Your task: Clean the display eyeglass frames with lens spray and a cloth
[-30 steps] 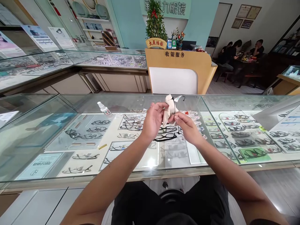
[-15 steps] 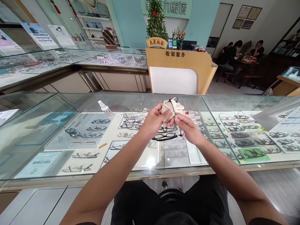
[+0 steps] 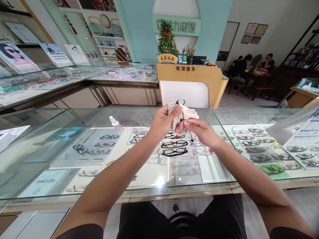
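Note:
My left hand (image 3: 163, 121) is closed on a cream cloth (image 3: 189, 113), its thumb pressing the folds. The cloth is wrapped around a pair of dark-framed eyeglasses (image 3: 180, 101), most of which it hides. One dark end pokes out above the cloth, and a thin temple hangs below near my right hand. With fingers pinched together, my right hand (image 3: 200, 129) grips the eyeglasses' edge at the cloth's lower right. Both hands are raised over a glass display counter (image 3: 149, 181). Black-framed glasses (image 3: 174, 151) appear below them.
A white spray bottle (image 3: 116, 123) stands on the counter at left. Several rows of glasses (image 3: 258, 149) fill the display at right. Behind are a wooden cashier desk (image 3: 216, 83) and a potted plant (image 3: 166, 38). Some people (image 3: 239, 68) sit at a table far right.
The view has tilted up, so the counter sits lower in the picture. The cloth and eyeglasses have turned slightly in my hands, with more cloth spread to the right.

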### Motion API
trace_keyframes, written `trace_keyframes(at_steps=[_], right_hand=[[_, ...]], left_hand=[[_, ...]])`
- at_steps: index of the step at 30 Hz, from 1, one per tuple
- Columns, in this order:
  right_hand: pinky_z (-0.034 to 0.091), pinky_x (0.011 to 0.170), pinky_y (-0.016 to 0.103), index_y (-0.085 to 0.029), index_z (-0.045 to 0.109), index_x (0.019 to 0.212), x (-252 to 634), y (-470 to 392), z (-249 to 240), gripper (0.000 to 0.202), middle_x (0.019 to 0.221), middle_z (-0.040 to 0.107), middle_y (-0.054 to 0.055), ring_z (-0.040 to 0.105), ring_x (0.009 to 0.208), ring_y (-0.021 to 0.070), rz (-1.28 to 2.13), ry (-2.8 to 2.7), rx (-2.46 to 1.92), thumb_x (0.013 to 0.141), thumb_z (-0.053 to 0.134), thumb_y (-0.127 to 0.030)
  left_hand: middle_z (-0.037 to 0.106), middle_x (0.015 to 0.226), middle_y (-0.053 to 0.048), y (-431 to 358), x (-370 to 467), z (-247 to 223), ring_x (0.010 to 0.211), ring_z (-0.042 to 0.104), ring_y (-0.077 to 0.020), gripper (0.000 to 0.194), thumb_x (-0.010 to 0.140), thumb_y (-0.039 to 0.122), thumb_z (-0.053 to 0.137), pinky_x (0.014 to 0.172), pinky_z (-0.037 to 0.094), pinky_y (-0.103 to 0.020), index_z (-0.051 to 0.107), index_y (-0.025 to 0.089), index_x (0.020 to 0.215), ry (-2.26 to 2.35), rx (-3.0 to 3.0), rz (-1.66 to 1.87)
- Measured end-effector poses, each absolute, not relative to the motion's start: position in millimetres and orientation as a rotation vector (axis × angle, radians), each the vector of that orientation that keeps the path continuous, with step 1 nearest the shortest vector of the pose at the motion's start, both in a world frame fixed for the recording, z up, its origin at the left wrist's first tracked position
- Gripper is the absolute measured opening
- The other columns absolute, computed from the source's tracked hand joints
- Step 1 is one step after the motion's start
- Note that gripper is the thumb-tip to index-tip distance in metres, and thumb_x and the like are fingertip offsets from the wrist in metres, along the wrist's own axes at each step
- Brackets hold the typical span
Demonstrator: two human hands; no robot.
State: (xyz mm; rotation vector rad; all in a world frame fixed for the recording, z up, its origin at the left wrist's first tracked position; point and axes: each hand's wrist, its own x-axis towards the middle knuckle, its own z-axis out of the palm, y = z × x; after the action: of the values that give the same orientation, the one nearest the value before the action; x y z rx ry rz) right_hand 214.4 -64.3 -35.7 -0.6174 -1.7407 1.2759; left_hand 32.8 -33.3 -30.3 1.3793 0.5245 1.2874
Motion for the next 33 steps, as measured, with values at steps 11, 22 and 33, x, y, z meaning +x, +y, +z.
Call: trace_keyframes(at_steps=[11, 22, 33], right_hand=[[0.045, 0.091, 0.036, -0.023, 0.084, 0.082, 212, -29, 17, 0.025, 0.092, 0.079, 0.003, 0.063, 0.093, 0.0200, 1.141, -1.643, -0.603, 0.098, 0.067, -0.033], [0.047, 0.102, 0.037, -0.023, 0.082, 0.075, 203, -20, 2, 0.024, 0.084, 0.077, 0.000, 0.068, 0.094, 0.0201, 1.222, -1.624, -0.538, 0.094, 0.072, -0.033], [0.047, 0.086, 0.036, -0.024, 0.085, 0.082, 218, -18, 9, 0.014, 0.091, 0.081, 0.003, 0.063, 0.092, 0.0195, 1.230, -1.556, -0.646, 0.088, 0.081, -0.036]], left_hand=[[0.077, 0.081, -0.003, -5, 8, 22, 0.066, 0.070, -0.0151, 0.049, 0.078, 0.047, 0.103, 0.060, 0.054, -0.026, 0.074, 0.017, 0.105, 0.397, 1.534, 1.282], [0.066, 0.064, 0.003, -10, 34, 0, 0.050, 0.062, -0.0120, 0.046, 0.089, 0.060, 0.091, 0.052, 0.052, -0.027, 0.068, 0.021, 0.092, 0.430, 1.444, 1.575], [0.074, 0.078, -0.005, 7, 5, 3, 0.068, 0.068, -0.0152, 0.057, 0.079, 0.067, 0.097, 0.061, 0.055, -0.027, 0.074, 0.016, 0.089, 0.464, 1.486, 1.368]])
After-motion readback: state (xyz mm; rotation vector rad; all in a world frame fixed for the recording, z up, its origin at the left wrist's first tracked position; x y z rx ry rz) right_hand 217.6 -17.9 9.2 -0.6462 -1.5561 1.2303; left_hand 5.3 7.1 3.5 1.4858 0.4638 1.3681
